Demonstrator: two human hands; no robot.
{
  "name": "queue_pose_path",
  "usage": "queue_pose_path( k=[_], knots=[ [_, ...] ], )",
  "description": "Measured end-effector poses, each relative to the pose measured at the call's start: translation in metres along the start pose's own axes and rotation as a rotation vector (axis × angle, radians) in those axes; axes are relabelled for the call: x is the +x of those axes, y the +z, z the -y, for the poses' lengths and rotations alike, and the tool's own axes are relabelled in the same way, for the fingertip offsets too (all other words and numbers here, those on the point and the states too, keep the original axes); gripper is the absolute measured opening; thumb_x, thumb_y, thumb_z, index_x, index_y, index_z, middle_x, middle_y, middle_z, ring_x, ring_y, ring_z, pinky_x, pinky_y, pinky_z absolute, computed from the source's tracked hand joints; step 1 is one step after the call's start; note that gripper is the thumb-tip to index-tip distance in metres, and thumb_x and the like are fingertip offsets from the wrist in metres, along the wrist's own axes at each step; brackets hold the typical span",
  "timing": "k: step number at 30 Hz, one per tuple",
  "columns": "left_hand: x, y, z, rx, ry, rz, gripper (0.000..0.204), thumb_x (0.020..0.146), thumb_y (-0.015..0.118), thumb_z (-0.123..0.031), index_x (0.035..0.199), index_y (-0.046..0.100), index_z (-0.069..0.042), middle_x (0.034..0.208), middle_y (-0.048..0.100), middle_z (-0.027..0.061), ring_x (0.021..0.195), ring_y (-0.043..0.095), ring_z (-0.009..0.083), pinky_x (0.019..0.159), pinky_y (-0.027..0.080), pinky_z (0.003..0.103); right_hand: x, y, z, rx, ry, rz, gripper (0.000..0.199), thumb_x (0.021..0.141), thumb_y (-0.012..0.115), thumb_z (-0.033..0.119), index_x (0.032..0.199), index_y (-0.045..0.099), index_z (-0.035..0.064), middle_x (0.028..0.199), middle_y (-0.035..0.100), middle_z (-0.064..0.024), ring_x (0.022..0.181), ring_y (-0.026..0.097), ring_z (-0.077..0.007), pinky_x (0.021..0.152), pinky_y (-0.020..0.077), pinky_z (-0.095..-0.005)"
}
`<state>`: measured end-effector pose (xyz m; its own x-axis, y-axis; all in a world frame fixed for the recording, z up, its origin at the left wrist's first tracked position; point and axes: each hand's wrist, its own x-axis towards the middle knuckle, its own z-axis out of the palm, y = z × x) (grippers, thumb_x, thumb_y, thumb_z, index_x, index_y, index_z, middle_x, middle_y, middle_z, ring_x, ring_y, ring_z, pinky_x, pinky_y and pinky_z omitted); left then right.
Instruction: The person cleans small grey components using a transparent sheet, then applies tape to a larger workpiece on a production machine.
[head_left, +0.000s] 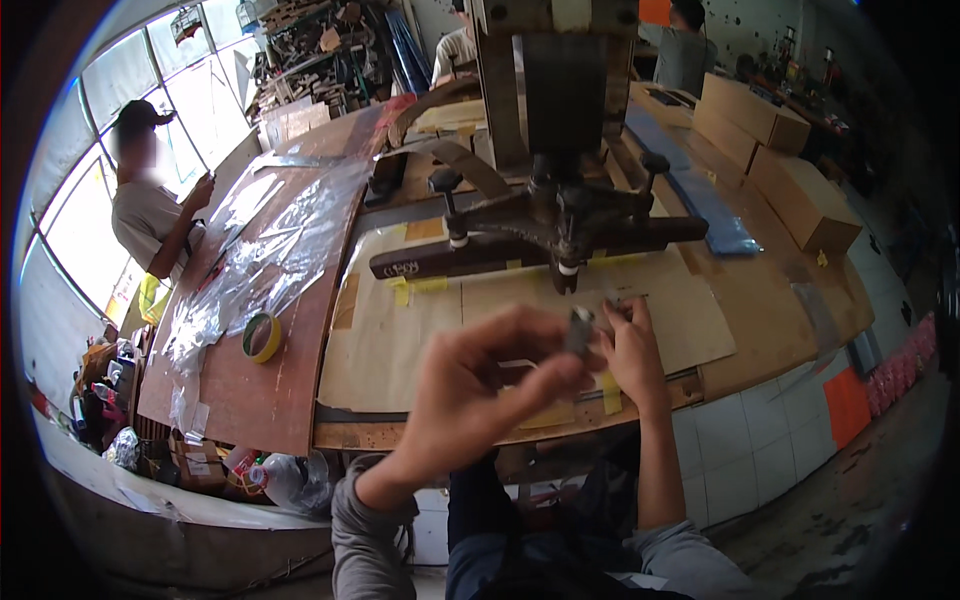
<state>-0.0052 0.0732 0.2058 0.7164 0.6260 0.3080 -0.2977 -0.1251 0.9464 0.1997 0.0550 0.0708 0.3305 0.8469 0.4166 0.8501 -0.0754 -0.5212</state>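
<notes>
Centre of frame: left hand (480, 375) raised, its grip pinching a small grey piece (580, 332) between thumb and fingertips; too blurred to name closer. Right hand (633, 360) just right of it, fingers bent over the paper sheet (400, 345); cannot tell whether that grip holds anything. Above both, the press head (562, 225) and its dark crossbar (420, 262).

Handling the piece looks like the step in hand. To do it well, I'd judge: pinch it by the edges, lightly, so its faces stay visible; steady the wrist before bringing the hands together; work nearer the lower edge of the surface (385, 435), fingers out from under the head's tip. Dragging across the sheet could lift the yellow tape strips (611, 393).
</notes>
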Motion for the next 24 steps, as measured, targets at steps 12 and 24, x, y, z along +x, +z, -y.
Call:
queue_pose_path(
  k=[12, 24],
  knots=[
    [-0.022, 0.017, 0.028, -0.077, -0.054, -0.056, 0.011, 0.080, 0.062, -0.004, 0.084, 0.056, 0.004, 0.077, 0.064, 0.0075, 0.073, 0.061, 0.0084, 0.068, 0.049, 0.022, -0.003, 0.003, -0.002, 0.004, 0.010, -0.025, 0.039, 0.077, 0.063, 0.010, 0.111, 0.054, -0.0059, 0.096, 0.045, -0.0171, 0.084, 0.052, -0.0312, 0.075, 0.0428, -0.0364],
    [-0.021, 0.020, 0.036, 0.917, 0.670, -0.309, 0.032, 0.063, 0.071, -0.002, 0.094, 0.065, -0.006, 0.077, 0.064, 0.0033, 0.068, 0.061, 0.0130, 0.073, 0.047, 0.031, -0.001, 0.002, -0.002, 0.016, 0.026, -0.019, 0.039, 0.077, 0.063, 0.011, 0.111, 0.053, -0.0059, 0.096, 0.045, -0.0164, 0.084, 0.053, -0.0304, 0.075, 0.0432, -0.0358]
  ],
)
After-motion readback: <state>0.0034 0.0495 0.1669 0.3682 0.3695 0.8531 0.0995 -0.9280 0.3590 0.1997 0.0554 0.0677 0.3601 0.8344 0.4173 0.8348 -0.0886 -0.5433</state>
